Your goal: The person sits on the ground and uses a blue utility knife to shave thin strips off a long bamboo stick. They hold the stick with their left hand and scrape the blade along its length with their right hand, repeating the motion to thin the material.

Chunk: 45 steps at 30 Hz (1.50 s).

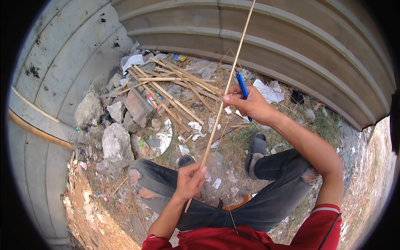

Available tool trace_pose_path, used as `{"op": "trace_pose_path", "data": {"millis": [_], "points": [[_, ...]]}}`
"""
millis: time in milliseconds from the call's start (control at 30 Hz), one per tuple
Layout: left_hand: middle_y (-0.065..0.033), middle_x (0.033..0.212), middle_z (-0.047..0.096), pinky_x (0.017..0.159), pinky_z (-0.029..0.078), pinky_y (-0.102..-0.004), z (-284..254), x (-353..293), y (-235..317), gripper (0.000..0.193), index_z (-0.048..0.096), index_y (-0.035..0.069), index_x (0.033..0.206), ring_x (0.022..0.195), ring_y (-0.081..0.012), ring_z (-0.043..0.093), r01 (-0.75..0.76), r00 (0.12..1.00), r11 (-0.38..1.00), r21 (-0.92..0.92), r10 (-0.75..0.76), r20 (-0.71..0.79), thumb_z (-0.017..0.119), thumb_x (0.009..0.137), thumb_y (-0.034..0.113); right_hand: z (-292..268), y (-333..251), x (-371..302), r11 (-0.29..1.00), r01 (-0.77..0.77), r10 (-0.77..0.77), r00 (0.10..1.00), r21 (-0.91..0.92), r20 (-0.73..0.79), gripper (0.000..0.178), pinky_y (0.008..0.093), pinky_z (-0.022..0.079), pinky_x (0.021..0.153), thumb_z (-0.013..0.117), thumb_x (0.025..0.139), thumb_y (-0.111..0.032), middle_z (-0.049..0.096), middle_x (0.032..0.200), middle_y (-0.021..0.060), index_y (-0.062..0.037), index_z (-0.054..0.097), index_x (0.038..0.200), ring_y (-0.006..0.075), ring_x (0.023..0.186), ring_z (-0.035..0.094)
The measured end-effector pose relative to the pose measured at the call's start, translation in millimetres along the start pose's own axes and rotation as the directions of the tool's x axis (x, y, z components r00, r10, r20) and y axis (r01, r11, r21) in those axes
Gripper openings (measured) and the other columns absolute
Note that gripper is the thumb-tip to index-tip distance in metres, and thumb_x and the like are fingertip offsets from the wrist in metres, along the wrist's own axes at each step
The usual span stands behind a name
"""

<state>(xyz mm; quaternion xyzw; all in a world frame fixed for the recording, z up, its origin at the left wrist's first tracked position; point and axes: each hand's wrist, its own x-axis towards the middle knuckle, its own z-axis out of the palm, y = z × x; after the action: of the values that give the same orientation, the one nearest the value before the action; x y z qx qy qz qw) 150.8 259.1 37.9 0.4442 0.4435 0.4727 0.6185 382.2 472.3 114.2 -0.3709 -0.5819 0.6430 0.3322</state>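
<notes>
Left hand (189, 180): nearest. Mostly curled; thumb and fingers pinch the strip (216, 125) just above its lower end.

Right hand (250, 104): farther up the strip. Thumb and fingers close, pinching the strip; the knife (241, 85), blue, lies in this hand's hold, just right of the strip.

Strip: long, thin, pale, held aslant between both hands, lower end over the jeans (266, 204).

Hard to make out: I lose the strip's upper end at the top edge of my view. The right hand covers the knife's middle; I cannot tell how far the blade is out. An orange thing (239, 203), right of the strip's lower end, is mostly hidden by the jeans. The left sandal (186, 160), left of the strip, is partly behind the left hand.

Surroundings, near to far: red shirt (233, 239), below the strip's lower end. Right sandal (255, 151), grey, right of the strip. Rocks (116, 141), several, well left of the strip. Sticks (174, 99), a loose heap, left of the strip and beyond the left hand. White paper (268, 91), crumpled, right of the strip, past the right hand. Brown wall (291, 41), ribbed, behind the strip's upper part; the strip crosses in front of it. Grey wall (54, 62), far left of the strip, marked with dark blotches.
</notes>
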Motion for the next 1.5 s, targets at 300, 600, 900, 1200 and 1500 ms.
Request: {"op": "trace_pose_path", "data": {"millis": [300,600,900,1200,1500], "points": [[0.0049,0.07,0.054,0.051,0.035,-0.0217,20,0,0,0.046,0.05,-0.001,0.147,0.057,-0.0027,0.045,0.036,0.998,0.998,0.047,-0.034,-0.049,0.059,0.104,0.014,-15,-6,7,0.999,0.042,-0.04,0.996,0.026,-0.075,0.029,0.0232,0.028,0.046,0.077,0.092,-0.03,0.056,0.064,-0.0052,-0.0044,0.066,0.099,0.002,0.051,0.038],[-0.0004,0.085,0.063,0.059,0.041,-0.0204,14,5,-2,0.043,0.056,-0.004,0.141,0.069,-0.0032,0.053,0.085,0.973,0.985,0.149,-0.05,-0.226,0.064,0.102,0.012,4,-39,-31,0.553,0.124,-0.099,0.992,-0.824,0.083,0.06,0.047,0.054,0.065,0.058,0.097,-0.057,0.063,0.062,0.0213,0.0005,0.071,0.084,0.0403,0.063,0.066],[-0.0017,0.096,0.063,0.06,0.043,-0.0202,25,30,19,0.043,0.056,-0.011,0.137,0.079,-0.002,0.054,-0.041,0.949,0.99,0.137,0.082,-0.304,0.066,0.1,0.009,49,-9,-56,0.436,0.25,0.048,0.953,-0.864,0.3,0.06,0.0542,0.055,0.07,0.054,0.098,-0.056,0.067,0.068,0.0246,-0.0016,0.074,0.083,0.0453,0.07,0.068],[-0.003,0.09,0.064,0.06,0.043,-0.0197,26,34,18,0.048,0.052,-0.016,0.138,0.077,-0.003,0.054,-0.058,0.909,0.934,0.351,0.195,-0.369,0.065,0.101,0.012,57,-2,-49,0.353,0.243,0.016,0.964,-0.903,0.265,0.064,0.0536,0.055,0.065,0.055,0.097,-0.06,0.066,0.066,0.0239,-0.0017,0.074,0.079,0.0453,0.067,0.068],[-0.0056,0.093,0.066,0.062,0.044,-0.0224,19,23,18,0.042,0.057,-0.011,0.136,0.079,-0.0045,0.054,0.016,0.936,0.926,0.378,0.118,-0.331,0.064,0.1,0.011,30,13,-2,0.292,0.112,-0.166,0.984,-0.95,0.065,0.069,0.0523,0.055,0.06,0.051,0.098,-0.064,0.065,0.062,0.0241,-0.0016,0.073,0.076,0.0458,0.066,0.068]]}}
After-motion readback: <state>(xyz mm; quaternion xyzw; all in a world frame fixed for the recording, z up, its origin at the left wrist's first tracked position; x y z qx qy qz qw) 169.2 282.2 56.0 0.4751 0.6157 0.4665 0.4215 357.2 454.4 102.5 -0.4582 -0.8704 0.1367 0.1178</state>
